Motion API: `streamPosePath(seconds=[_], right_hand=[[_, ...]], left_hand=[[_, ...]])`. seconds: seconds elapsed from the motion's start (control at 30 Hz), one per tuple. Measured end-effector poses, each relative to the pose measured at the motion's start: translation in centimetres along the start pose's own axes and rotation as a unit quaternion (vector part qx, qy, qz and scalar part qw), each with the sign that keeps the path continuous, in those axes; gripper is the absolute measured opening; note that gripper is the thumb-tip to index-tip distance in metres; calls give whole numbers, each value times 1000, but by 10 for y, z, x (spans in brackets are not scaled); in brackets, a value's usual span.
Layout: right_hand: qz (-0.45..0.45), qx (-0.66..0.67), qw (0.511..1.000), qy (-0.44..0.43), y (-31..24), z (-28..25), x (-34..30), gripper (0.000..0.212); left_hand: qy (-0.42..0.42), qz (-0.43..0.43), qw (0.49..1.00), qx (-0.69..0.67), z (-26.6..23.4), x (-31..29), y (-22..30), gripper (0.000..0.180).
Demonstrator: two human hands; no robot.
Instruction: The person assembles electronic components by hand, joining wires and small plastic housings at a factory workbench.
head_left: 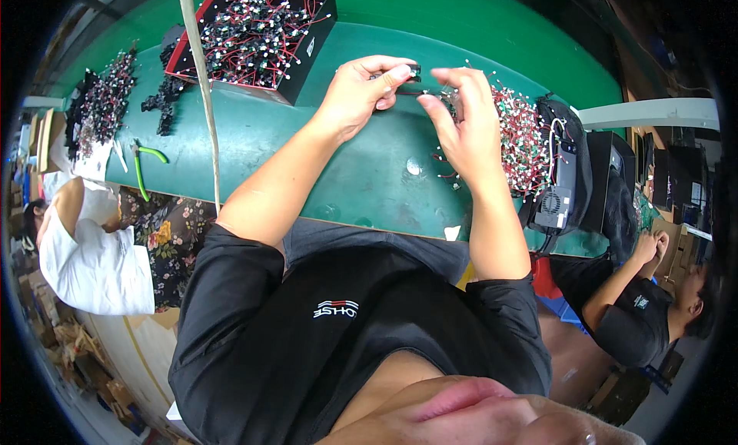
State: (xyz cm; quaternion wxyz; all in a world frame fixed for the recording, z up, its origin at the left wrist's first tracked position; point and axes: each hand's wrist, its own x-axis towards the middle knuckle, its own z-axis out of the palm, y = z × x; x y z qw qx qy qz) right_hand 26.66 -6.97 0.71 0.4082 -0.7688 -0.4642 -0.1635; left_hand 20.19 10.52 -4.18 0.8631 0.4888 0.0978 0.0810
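Note:
My left hand (355,95) pinches a small black part (415,73) between thumb and fingers above the green table. A short red wire (410,93) shows just below it, and I cannot tell whether it joins the part. My right hand (469,130) is close by on the right, thumb and index finger apart with nothing seen between them. Its other fingers are partly hidden. Beside and behind that hand spreads a pile of small white connectors with red and black wires (516,137).
A box (314,61) full of wired black parts stands at the back left. Further left lie black parts (161,103), another wired heap (108,99) and green-handled pliers (141,172). A thin pole (201,76) rises before the box. A grey device (557,195) stands right. People sit on both sides.

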Motion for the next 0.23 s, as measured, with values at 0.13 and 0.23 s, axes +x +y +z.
streamPosePath(seconds=[0.13,0.23], right_hand=[[211,155,952,-157,7,-7,-13,24],[402,268,823,-298,2,-14,-1,35]], left_hand=[[19,18,1000,0,2,4,5,27],[23,40,999,2,0,5,6,28]])
